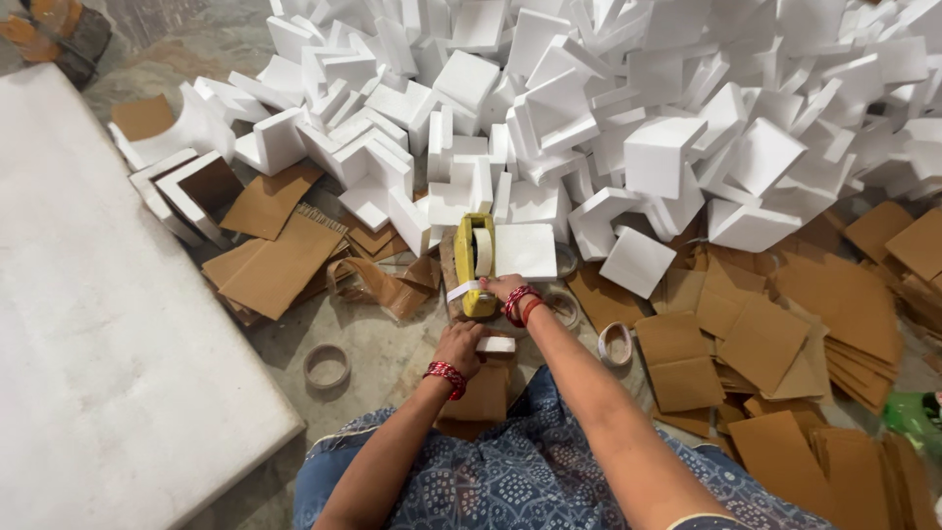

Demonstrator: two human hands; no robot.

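Note:
My right hand (502, 291) grips a yellow tape dispenser (474, 257) with a pale roll on it, held just beyond my knees; a strip of tape runs out at its near end. My left hand (459, 347) is closed on the near edge of a white foam piece (497, 344) backed by brown cardboard (483, 395). A white foam corner block (525, 250) stands right beside the dispenser. Both wrists wear red thread bands.
A big heap of white foam corner pieces (628, 108) fills the far side. Brown cardboard squares (760, 339) lie scattered right and left (280, 260). Empty tape cores (327, 365) (615, 344) lie on the floor. A large white slab (108, 324) lies at left.

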